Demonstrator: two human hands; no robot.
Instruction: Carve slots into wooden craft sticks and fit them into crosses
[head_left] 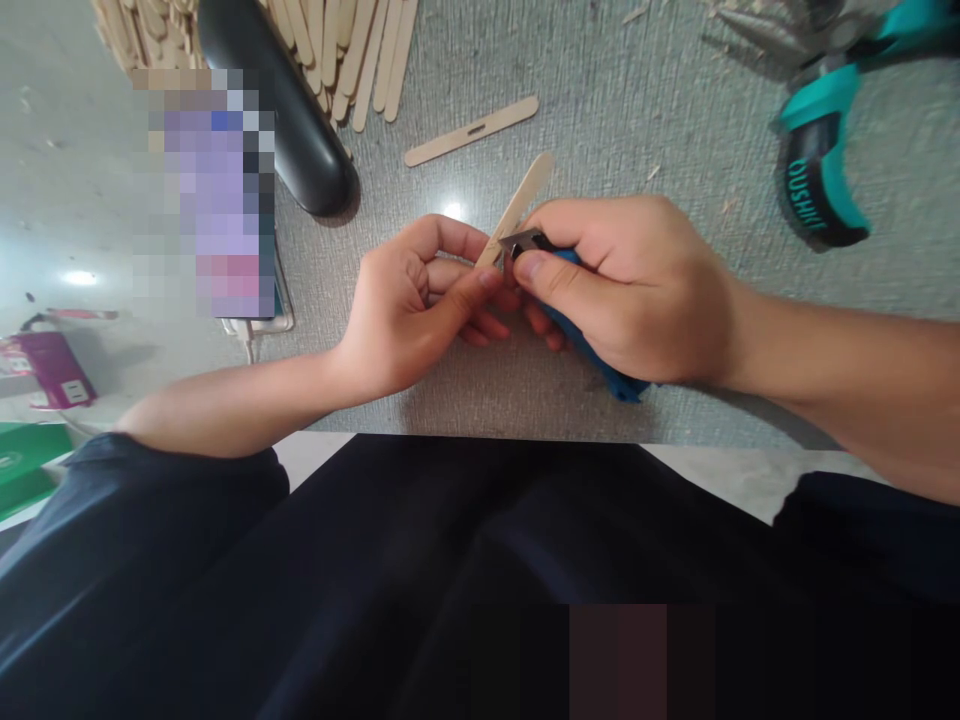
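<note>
My left hand pinches a wooden craft stick near its lower end, and the stick slants up to the right. In my right hand is a blue-handled utility knife, its short metal blade against the middle of the stick. My right thumb presses near the blade's base. Just beyond my hands another craft stick lies on the table, with a small dark slot at its middle. Part of the knife handle is hidden by my right fingers.
Many craft sticks are heaped at the back left beside a black oblong case. A phone, blurred out, lies at the left with a cable. Teal-and-black pliers rest at the back right. Wood scraps dot the grey tabletop.
</note>
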